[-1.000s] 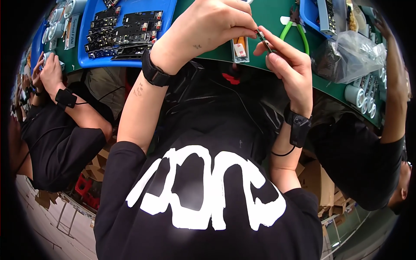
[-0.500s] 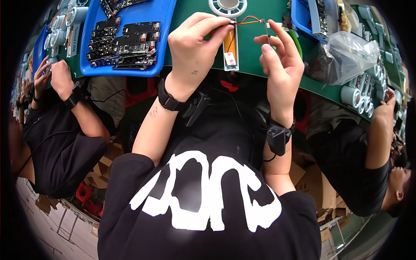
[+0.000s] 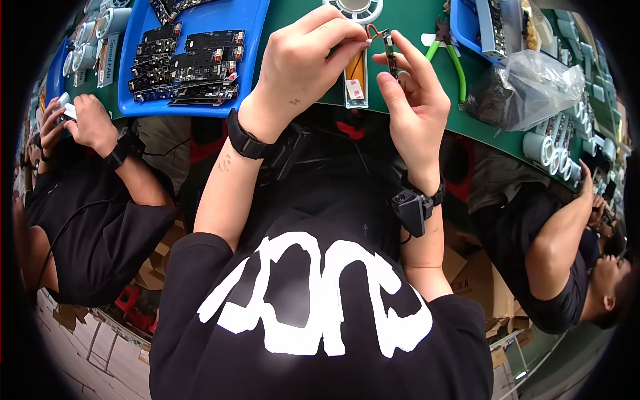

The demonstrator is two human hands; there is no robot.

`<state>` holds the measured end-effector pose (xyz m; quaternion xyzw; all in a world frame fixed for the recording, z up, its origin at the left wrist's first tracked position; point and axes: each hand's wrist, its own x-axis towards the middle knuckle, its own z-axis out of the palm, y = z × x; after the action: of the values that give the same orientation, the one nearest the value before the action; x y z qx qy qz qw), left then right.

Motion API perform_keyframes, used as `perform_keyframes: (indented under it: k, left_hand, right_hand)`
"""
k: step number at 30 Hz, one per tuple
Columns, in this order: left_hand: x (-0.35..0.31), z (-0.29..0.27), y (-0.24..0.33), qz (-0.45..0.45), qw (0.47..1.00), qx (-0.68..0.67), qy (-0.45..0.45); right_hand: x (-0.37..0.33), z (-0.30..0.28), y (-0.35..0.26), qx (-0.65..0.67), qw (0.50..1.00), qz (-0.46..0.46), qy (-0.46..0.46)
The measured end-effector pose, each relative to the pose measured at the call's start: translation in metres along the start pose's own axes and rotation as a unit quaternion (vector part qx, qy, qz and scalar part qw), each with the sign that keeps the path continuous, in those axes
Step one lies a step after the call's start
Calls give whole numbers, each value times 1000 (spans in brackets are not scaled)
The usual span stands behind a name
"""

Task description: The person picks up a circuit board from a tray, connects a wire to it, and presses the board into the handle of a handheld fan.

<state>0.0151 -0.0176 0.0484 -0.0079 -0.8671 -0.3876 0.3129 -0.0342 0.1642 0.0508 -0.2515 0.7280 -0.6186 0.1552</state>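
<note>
Nearest the camera is the person's own black shirt with a white print (image 3: 320, 293), and from it both forearms rise toward the green table (image 3: 293, 20). The left wrist carries a black band (image 3: 245, 139); the right wrist carries a black strap with a small boxy unit (image 3: 413, 208).

Above them the left hand (image 3: 300, 67) curls over, its fingers pinched narrow on the end of thin orange and dark wires (image 3: 372, 32). The right hand (image 3: 413, 100) stands just beside it, fingers closed on a small narrow circuit strip (image 3: 390, 57) held upright, long axis running up and down in the picture. The wires arc from the left fingertips across to the strip's top end, so the two hands are nearly touching, and the strip lies to the right of the left fingers. Between and just behind the hands a slim orange rectangular part (image 3: 356, 83) lies on the table, long axis pointing away from the person.

Farther back, a blue tray (image 3: 257, 40) of dark circuit boards sits at left, green-handled cutters (image 3: 453, 57) and a clear plastic bag (image 3: 527, 87) at right. A co-worker's hands (image 3: 80, 120) work at the far left; another person's arm (image 3: 560, 227) shows at right.
</note>
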Motion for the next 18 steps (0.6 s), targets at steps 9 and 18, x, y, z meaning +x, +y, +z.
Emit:
perform_keyframes:
  k: [9,18]
  left_hand:
    - [-3,-3,1,-2,1000,20,22]
    - [-3,0,0,-5,1000,-15,9]
  right_hand:
    - [4,2,-6,96,993,68,25]
    - [-6,11,-11,15,997,23,74]
